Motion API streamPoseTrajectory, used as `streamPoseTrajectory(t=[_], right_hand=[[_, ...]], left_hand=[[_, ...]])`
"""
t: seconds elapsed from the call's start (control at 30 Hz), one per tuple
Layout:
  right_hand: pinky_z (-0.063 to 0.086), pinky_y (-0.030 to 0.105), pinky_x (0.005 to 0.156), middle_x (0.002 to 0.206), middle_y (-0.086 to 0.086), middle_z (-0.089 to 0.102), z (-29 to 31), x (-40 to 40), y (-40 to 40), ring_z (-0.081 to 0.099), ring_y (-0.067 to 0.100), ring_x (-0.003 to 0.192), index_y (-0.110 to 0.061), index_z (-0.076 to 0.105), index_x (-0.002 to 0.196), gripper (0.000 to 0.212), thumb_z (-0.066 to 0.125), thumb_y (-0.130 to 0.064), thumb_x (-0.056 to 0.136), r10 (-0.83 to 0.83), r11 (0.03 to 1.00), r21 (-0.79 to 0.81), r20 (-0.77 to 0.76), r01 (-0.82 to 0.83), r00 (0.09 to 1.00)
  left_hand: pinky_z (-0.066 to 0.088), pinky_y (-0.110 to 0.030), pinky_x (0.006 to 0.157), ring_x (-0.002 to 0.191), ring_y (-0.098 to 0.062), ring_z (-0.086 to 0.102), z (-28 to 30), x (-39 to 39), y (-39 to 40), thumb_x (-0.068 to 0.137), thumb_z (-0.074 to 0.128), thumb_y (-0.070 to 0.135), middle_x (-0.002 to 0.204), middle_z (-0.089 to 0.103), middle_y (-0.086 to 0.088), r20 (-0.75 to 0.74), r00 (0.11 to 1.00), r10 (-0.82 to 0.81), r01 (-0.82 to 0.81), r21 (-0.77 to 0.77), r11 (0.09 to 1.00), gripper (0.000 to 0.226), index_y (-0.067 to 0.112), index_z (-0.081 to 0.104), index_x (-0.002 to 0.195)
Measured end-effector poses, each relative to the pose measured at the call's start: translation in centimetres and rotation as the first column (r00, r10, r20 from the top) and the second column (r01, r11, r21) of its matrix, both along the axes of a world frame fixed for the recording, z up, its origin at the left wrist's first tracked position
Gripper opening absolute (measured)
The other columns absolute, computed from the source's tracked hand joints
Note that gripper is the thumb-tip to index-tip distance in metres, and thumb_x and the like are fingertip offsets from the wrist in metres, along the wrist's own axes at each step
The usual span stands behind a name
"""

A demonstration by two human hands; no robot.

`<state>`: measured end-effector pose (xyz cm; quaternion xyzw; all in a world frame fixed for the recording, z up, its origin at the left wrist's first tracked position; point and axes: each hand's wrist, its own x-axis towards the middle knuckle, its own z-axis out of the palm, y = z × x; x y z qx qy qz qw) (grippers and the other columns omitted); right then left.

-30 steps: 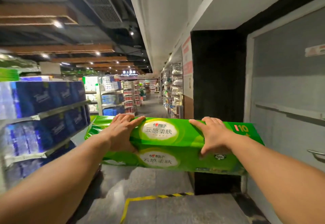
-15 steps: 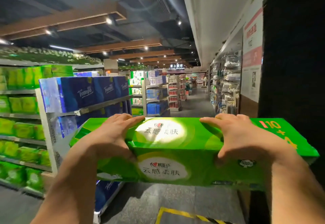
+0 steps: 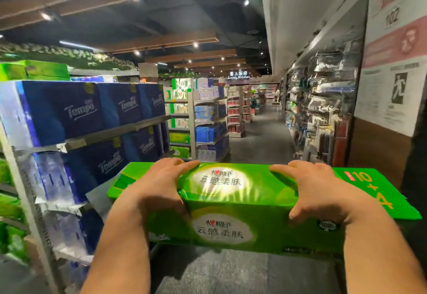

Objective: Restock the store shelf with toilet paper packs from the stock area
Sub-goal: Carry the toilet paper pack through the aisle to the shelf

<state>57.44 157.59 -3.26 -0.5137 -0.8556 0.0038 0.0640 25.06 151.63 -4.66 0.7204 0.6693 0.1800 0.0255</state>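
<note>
Green toilet paper pack held level at chest height in aisle; left hand and right hand grip curled over top edge. Shelf of blue packs to left

Bright green pack with white ovals — dark blue packs shelved left.
</note>
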Motion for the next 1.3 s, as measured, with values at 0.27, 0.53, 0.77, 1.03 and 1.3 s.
streamPoseTrajectory(t=[0.27, 0.53, 0.77, 1.03, 1.3], right_hand=[[0.005, 0.037, 0.123, 0.161, -0.005, 0.017, -3.7, -3.9, 22.1, 0.015, 0.019, 0.15, -0.054, 0.006, 0.153, 0.119, 0.069, -0.056, 0.052, 0.015, 0.999, -0.033, 0.0, -0.015, 1.0], [0.015, 0.038, 0.119, 0.155, -0.003, 0.031, -2.0, -6.9, 50.6, 0.028, 0.023, 0.143, -0.05, 0.017, 0.154, 0.122, 0.084, -0.057, 0.052, 0.102, 0.994, 0.03, -0.059, -0.101, 0.993], [0.012, 0.036, 0.119, 0.158, -0.002, 0.028, 0.9, -11.6, 71.3, 0.023, 0.021, 0.145, -0.049, 0.014, 0.156, 0.119, 0.088, -0.051, 0.061, 0.14, 0.99, 0.012, -0.027, -0.14, 0.99], [0.015, 0.043, 0.12, 0.157, 0.0, 0.032, -2.2, -18.4, 95.9, 0.028, 0.024, 0.143, -0.046, 0.017, 0.156, 0.123, 0.087, -0.056, 0.056, 0.205, 0.979, 0.019, -0.012, -0.204, 0.979], [0.008, 0.043, 0.119, 0.162, 0.003, 0.024, -2.0, -25.8, 118.9, 0.019, 0.023, 0.149, -0.046, 0.016, 0.157, 0.123, 0.088, -0.053, 0.057, 0.202, 0.979, -0.005, -0.028, -0.202, 0.979]], left_hand=[[0.014, -0.035, 0.124, 0.144, -0.007, 0.016, -2.2, -4.4, 20.9, 0.062, 0.084, 0.043, 0.155, 0.023, 0.018, -0.1, 0.994, 0.047, -0.045, 0.021, 0.999, 0.117, 0.053, 0.014, 0.156], [0.02, -0.039, 0.122, 0.147, -0.019, 0.021, -0.3, -6.3, 48.0, 0.064, 0.084, 0.04, 0.16, 0.027, 0.004, -0.184, 0.977, 0.106, -0.105, 0.016, 0.994, 0.116, 0.05, 0.016, 0.157], [0.02, -0.045, 0.124, 0.147, -0.018, 0.02, 0.1, -10.8, 68.0, 0.056, 0.085, 0.049, 0.159, 0.027, 0.009, -0.135, 0.976, 0.168, -0.164, 0.045, 0.985, 0.122, 0.055, 0.014, 0.155], [0.027, -0.042, 0.119, 0.139, -0.017, 0.029, -1.8, -18.3, 91.3, 0.044, 0.077, 0.063, 0.152, 0.035, 0.012, -0.186, 0.97, 0.158, -0.157, 0.019, 0.987, 0.121, 0.064, 0.013, 0.147], [0.028, -0.044, 0.119, 0.139, -0.019, 0.029, -2.2, -25.7, 114.2, 0.04, 0.079, 0.067, 0.151, 0.036, 0.011, -0.185, 0.968, 0.168, -0.167, 0.021, 0.986, 0.13, 0.054, 0.018, 0.155]])
